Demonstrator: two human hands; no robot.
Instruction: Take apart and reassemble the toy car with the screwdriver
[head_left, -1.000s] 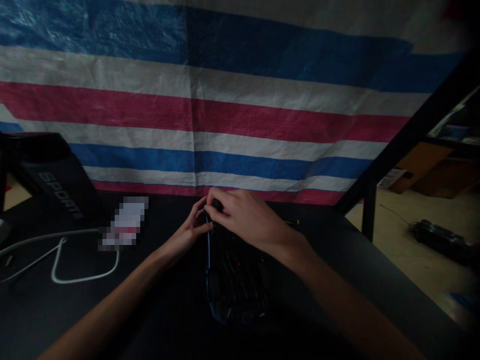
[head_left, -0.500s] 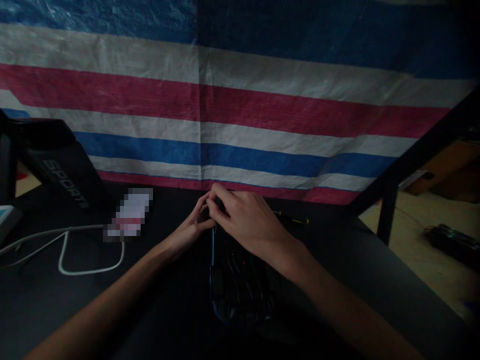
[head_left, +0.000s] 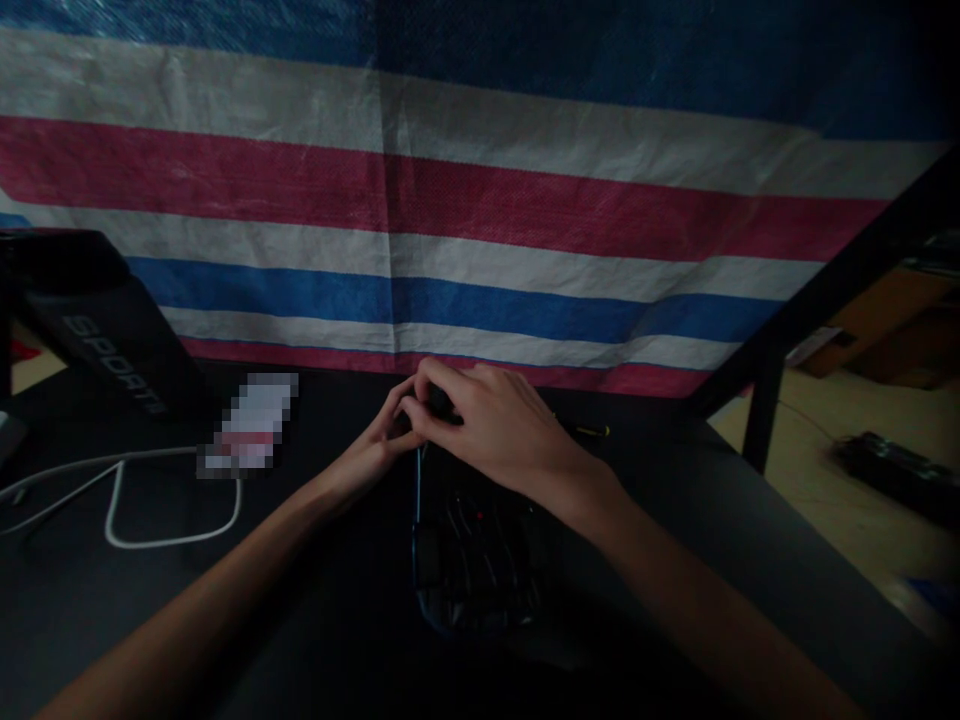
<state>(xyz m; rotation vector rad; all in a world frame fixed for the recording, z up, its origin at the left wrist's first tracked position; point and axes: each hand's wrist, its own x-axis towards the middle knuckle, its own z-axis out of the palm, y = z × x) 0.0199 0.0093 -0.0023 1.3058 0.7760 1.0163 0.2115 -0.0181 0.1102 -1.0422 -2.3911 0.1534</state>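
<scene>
Both hands meet at the far end of a dark device point(head_left: 480, 575) with a thin blue edge, lying on the black desk; its kind is hard to make out in the dim light. My right hand point(head_left: 495, 425) is closed, thumb and forefinger pinched around something small and dark that the fingers mostly hide. Against it from the left, my left hand point(head_left: 382, 435) has its fingers bent together at the device's far left corner; what they grip is hidden. Just beyond my right hand lies a thin black and yellow tool point(head_left: 592, 431), partly covered by the hand.
A pixelated phone-like object point(head_left: 251, 420) lies on the left, beside a white cable point(head_left: 172, 543). Farther left stands a black container marked SPORT point(head_left: 112, 330). A striped tarp point(head_left: 480, 220) closes off the back, and a black frame bar point(head_left: 810, 290) slants at right.
The whole view has shifted slightly, so things sit a little farther left and up. The hands remain together at the device's far end, with only slight finger movement.
</scene>
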